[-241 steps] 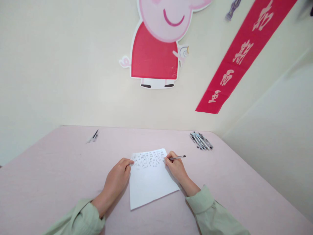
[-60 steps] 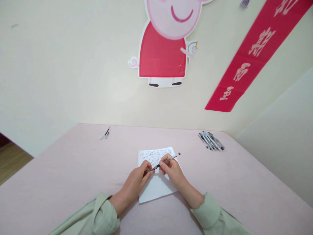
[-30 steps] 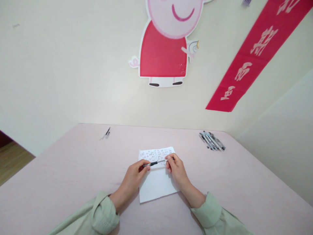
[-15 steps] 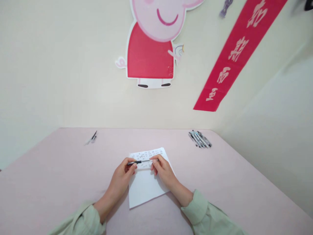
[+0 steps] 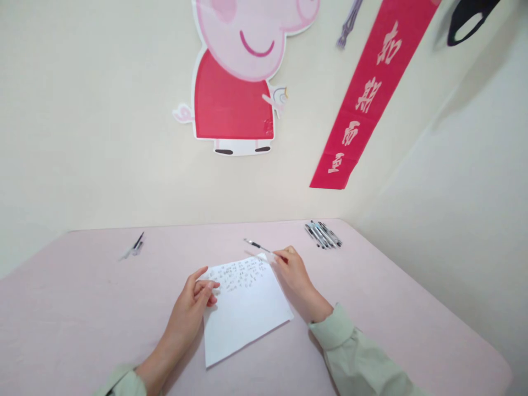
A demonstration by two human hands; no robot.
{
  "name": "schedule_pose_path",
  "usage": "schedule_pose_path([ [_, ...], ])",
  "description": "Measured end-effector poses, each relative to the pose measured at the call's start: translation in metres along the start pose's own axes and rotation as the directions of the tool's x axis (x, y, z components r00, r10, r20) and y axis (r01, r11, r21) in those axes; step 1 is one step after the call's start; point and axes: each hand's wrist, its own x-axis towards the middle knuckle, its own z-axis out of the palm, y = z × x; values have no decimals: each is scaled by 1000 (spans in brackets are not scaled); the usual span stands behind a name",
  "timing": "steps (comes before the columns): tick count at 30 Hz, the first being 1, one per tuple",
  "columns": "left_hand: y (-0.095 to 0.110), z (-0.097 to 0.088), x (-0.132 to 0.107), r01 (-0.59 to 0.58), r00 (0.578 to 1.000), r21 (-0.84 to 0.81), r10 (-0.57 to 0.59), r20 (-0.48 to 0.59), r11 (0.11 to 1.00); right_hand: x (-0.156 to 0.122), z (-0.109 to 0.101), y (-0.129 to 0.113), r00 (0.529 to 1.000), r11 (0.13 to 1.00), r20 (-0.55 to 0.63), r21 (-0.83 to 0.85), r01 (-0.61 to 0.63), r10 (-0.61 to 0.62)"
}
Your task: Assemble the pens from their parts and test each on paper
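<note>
A slim pen (image 5: 256,245) with a dark grip is pinched in my right hand (image 5: 295,275), above the top right corner of the paper. Its free end points left, away from my wrist. My left hand (image 5: 193,300) is at the left edge of the white paper (image 5: 247,319), index finger stretched and the other fingers loosely bent, with nothing visible in it. Rows of small handwriting cover the upper part of the sheet, and the lower part is blank.
Several pens (image 5: 324,235) lie in a bunch at the back right of the pink table (image 5: 74,308). A few slim items (image 5: 136,246), too blurred to name, lie at the back left. Behind the table rises a wall with a pig cutout (image 5: 235,99) and a red banner (image 5: 371,93).
The pen has left my left hand and moved up and right in my right hand. My left hand's fingers have spread. The view has shifted too.
</note>
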Motion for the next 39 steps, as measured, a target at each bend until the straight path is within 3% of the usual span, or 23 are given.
schedule_pose_path([
  [3, -4, 0, 0, -12, 1000, 20, 12, 25, 1000, 18, -40, 42, 965, 971, -248, -198, -131, 80],
  [6, -5, 1, 0, -12, 999, 36, 11, 42, 999, 24, -79, 81, 903, 931, -401, -249, -269, 153],
  [9, -4, 2, 1, -14, 998, 45, 12, 59, 999, 22, -101, 106, 836, 877, -508, -282, -389, 207],
  [12, -2, 2, 1, -15, 999, 62, 12, 51, 998, 21, -104, 117, 804, 833, -549, -317, -453, 228],
  [17, 2, 3, 0, 6, 999, 87, -9, 40, 996, 31, -98, 123, 790, 765, -567, -394, -509, 234],
  [25, 2, 3, -1, -15, 999, 89, 10, 54, 996, 34, -98, 123, 836, 753, -522, -479, -451, 168],
  [30, -1, 9, -4, -29, 998, 25, 27, 52, 999, 33, -92, 104, 871, 809, -478, -465, -360, 113],
  [33, -4, 10, -3, -42, 996, -7, 42, 73, 999, 33, -69, 69, 924, 905, -383, -392, -164, 2],
  [34, -5, 10, -3, -31, 997, -10, 32, 75, 999, 30, -57, 52, 951, 943, -308, -323, -81, -24],
  [36, -5, 10, -3, -27, 997, -11, 28, 77, 1000, 17, -28, 14, 994, 983, -51, -161, 87, -96],
  [37, -5, 10, -4, -29, 997, -6, 29, 77, 1000, 8, -12, -5, 987, 985, 82, -93, 147, -140],
  [39, -4, 9, -5, -41, 996, 22, 39, 79, 999, -13, 19, -36, 927, 969, 289, 22, 245, -241],
])
